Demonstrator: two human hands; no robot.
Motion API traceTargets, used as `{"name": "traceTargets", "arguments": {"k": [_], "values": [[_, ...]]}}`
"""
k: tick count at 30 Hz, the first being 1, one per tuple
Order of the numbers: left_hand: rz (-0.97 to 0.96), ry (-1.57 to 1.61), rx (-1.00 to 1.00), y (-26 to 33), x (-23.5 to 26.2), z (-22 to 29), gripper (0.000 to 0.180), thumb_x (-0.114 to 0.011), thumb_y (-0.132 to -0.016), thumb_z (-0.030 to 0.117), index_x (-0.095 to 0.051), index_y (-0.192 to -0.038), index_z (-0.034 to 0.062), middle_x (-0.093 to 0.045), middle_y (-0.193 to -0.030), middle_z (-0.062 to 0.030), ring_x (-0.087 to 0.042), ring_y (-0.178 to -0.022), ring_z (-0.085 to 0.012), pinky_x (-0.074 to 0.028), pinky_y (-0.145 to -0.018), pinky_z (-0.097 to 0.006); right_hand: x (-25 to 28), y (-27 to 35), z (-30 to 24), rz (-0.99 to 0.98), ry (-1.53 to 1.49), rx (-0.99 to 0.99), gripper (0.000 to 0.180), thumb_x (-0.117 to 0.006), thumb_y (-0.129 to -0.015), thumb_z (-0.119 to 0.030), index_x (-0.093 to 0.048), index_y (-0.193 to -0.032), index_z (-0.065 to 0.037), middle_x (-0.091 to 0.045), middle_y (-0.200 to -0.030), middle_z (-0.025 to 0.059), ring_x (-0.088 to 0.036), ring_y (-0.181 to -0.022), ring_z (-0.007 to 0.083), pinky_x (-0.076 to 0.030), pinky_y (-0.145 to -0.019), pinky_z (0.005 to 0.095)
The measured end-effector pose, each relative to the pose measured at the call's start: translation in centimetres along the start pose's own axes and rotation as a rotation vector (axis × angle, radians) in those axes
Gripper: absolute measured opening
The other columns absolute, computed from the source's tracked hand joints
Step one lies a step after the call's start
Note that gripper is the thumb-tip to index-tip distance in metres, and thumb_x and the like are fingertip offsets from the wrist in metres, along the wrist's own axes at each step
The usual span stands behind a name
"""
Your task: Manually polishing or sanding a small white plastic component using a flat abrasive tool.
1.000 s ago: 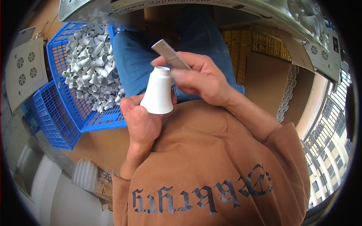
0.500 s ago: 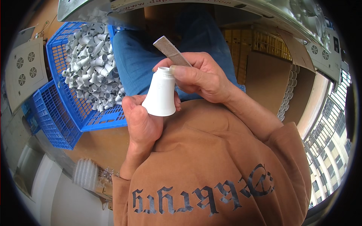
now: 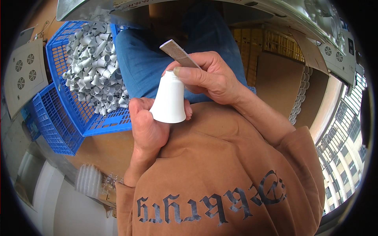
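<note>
My left hand (image 3: 149, 125) is wrapped round the lower part of a white bell-shaped cup (image 3: 170, 101), its thumb side at the left and fingertips showing at the right. The wide end of the cup points toward me, and the narrow threaded neck points away. Pinched between thumb and fingers of my right hand (image 3: 212, 78) is a flat, narrow greyish-brown strip (image 3: 175, 51) with a rough-looking face. The right thumb lies beside the neck of the cup, where the strip's lower end is hidden behind the fingers.
A blue plastic crate (image 3: 106, 129) at the left holds a heap of small white and grey cone-shaped parts (image 3: 96, 67). Beside it is another blue crate (image 3: 55, 122). A cardboard box (image 3: 275, 84) stands at the right, and a pale machine edge (image 3: 252, 8) crosses the far side.
The cup has turned slightly, its wide end swinging a little to the right and nearer to me. Both hands keep their holds, and the strip stays at about the same slant.
</note>
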State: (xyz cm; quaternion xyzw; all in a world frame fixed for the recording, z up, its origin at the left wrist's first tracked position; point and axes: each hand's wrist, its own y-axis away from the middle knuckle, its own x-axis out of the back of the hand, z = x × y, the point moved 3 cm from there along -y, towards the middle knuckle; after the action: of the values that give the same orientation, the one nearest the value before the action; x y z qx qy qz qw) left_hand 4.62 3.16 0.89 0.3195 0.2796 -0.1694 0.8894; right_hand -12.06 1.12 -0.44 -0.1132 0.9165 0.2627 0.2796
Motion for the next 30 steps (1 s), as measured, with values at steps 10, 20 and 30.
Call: {"name": "traceTargets", "arguments": {"k": [10,20,30], "values": [[0.146,-0.19,-0.061,-0.6,0.2,0.7,0.037,-0.046,-0.076,0.015,-0.064,-0.088,-0.0156,-0.066,-0.078,-0.0154,-0.063,-0.071,-0.0189,-0.051,-0.064,-0.029,-0.7,-0.4,0.2,-0.007,0.096,0.215,0.029,-0.062,-0.094,-0.024,-0.068,-0.105,0.002,-0.066,-0.082,0.006,-0.059,-0.065,0.0097,-0.048,-0.058,0.0226],[0.373,-1.229,-0.385,-3.4,6.8,1.1,0.024,-0.05,-0.078,0.008,-0.063,-0.095,-0.0032,-0.059,-0.072,-0.0069,-0.052,-0.057,-0.016,-0.042,-0.051,-0.029,1.4,1.4,-3.4,0.327,0.304,0.35,0.037,-0.045,-0.102,-0.025,-0.06,-0.112,0.007,-0.038,-0.06,-0.0058,-0.03,-0.05,0.003,-0.023,-0.046,0.0207],[0.404,-0.523,-0.353,-1.6,-0.7,1.8,0.041,-0.04,-0.071,0.001,-0.068,-0.097,-0.013,-0.064,-0.07,-0.007,-0.057,-0.06,-0.0122,-0.044,-0.054,-0.024,-1.0,0.7,-1.3,0.122,0.172,0.064,0.031,-0.062,-0.095,-0.028,-0.066,-0.111,-0.002,-0.062,-0.084,-0.0022,-0.049,-0.073,0.0019,-0.039,-0.061,0.02]]}}
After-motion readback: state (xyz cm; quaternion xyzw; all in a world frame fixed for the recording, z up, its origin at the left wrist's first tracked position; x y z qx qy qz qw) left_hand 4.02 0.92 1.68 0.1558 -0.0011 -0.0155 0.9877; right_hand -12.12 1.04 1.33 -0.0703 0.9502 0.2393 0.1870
